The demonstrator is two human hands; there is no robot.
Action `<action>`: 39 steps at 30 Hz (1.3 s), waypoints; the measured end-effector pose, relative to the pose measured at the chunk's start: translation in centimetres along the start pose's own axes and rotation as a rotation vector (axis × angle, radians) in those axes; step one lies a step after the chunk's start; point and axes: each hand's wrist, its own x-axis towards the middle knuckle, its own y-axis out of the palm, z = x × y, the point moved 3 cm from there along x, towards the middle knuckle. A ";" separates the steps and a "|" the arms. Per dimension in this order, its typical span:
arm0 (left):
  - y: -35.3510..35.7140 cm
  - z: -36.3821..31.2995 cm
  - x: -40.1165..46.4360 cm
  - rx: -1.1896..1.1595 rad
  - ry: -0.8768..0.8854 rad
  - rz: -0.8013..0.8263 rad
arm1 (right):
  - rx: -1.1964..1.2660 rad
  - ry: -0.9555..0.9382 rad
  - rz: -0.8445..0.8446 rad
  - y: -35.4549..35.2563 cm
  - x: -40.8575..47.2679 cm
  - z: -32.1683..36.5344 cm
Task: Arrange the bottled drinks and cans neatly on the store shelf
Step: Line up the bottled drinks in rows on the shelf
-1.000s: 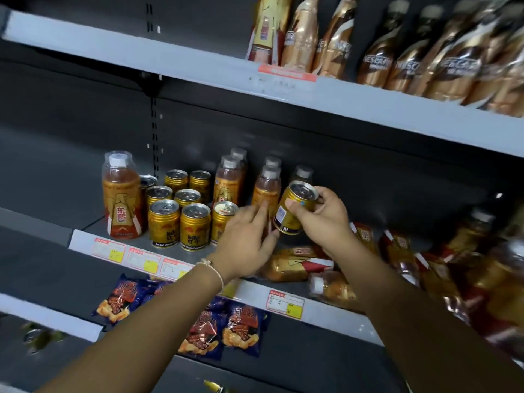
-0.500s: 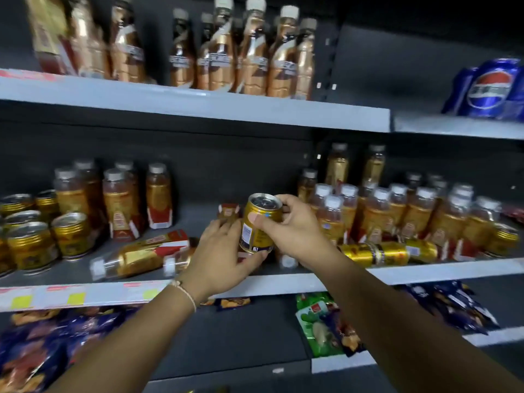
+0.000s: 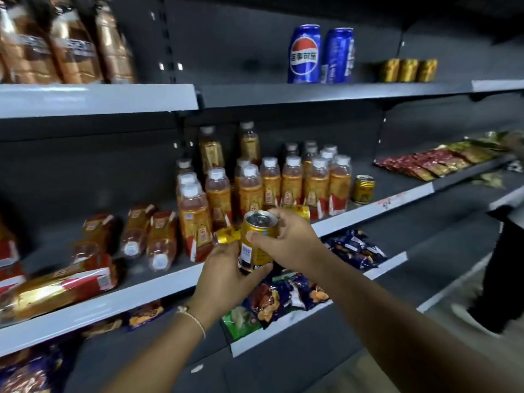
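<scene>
Both hands held one gold can (image 3: 256,239) in front of the middle shelf (image 3: 158,287). The right hand (image 3: 286,242) gripped it near the top, with the thumb on the front and the fingers curled round the back. The left hand (image 3: 224,275) cupped it from below, with fingers wrapped under the bottom. Two hands kept the can upright and steady, so it looked ready to be set down standing.

At about 1 o'clock from the can stood a tidy block of bottles (image 3: 286,182), caps up. At 2 o'clock, past those bottles, one lone can (image 3: 363,190) stood on the same shelf. That spot looked like a good home for the held can, since cans belong together. Just behind the hands, two more cans (image 3: 297,212) lay on their sides on the shelf.

At 9 o'clock, several fallen bottles (image 3: 147,236) lay flat with their caps facing out. They probably needed standing up too.

On the top shelf, at 12 o'clock, two blue cans (image 3: 304,53) stood side by side. Snack bags (image 3: 283,302) lay on the shelf below.
</scene>
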 end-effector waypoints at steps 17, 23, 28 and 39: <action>6.3 -1.2 10.1 -0.024 0.228 0.087 | -0.164 0.120 -0.239 -7.3 5.4 -4.3; 9.1 -1.3 11.9 0.221 0.375 0.131 | -0.258 0.149 -0.239 -9.6 6.4 -6.0; 11.7 -2.8 13.9 0.355 0.453 0.113 | -0.220 0.197 -0.249 -13.3 7.3 -8.6; 21.0 -8.0 19.9 0.473 0.351 0.272 | -0.207 0.255 -0.302 -24.2 12.6 -17.6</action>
